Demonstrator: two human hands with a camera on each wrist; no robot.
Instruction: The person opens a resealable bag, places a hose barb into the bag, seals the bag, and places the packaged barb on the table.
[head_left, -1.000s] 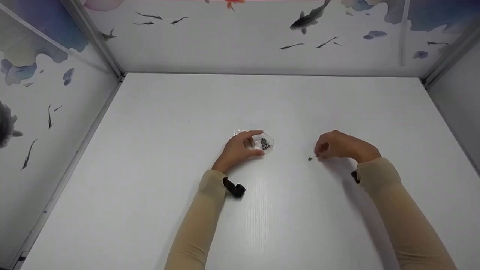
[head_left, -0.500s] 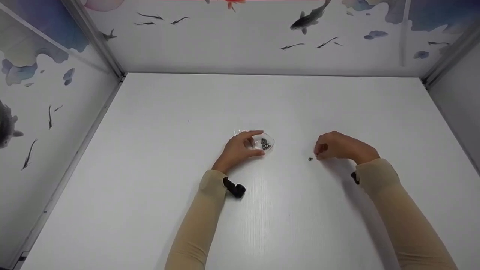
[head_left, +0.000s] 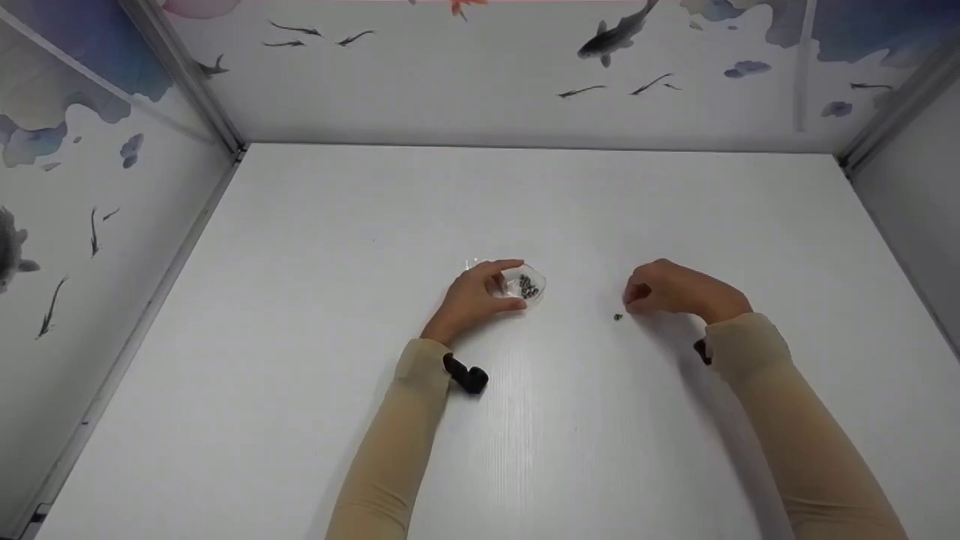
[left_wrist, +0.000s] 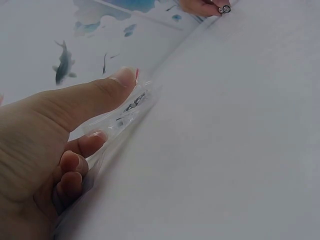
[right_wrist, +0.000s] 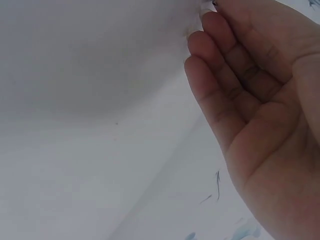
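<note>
My left hand (head_left: 472, 300) holds a small clear plastic bag (head_left: 513, 274) between thumb and fingers, its mouth spread towards the right. Several small dark metal pieces (head_left: 529, 286) lie inside; the left wrist view shows them through the clear plastic (left_wrist: 134, 102). Over the table to the right, my right hand (head_left: 675, 289) has its thumb and forefinger tips together at a tiny dark piece, barely visible in the right wrist view. Beside those fingertips a small round metal piece (head_left: 618, 316) lies on the table, and the left wrist view shows it as a ring-like disc (left_wrist: 226, 9).
The white tabletop (head_left: 465, 210) runs back to a wall panel (head_left: 450, 97) printed with fish. A similar panel (head_left: 45, 247) stands on the left and a plain one (head_left: 915, 165) on the right. A black wrist camera (head_left: 469, 376) sticks out from the left sleeve.
The right hand has shifted slightly left, towards the loose piece; the piece at its fingertips has become hidden in the head view. The left hand keeps its hold on the bag.
</note>
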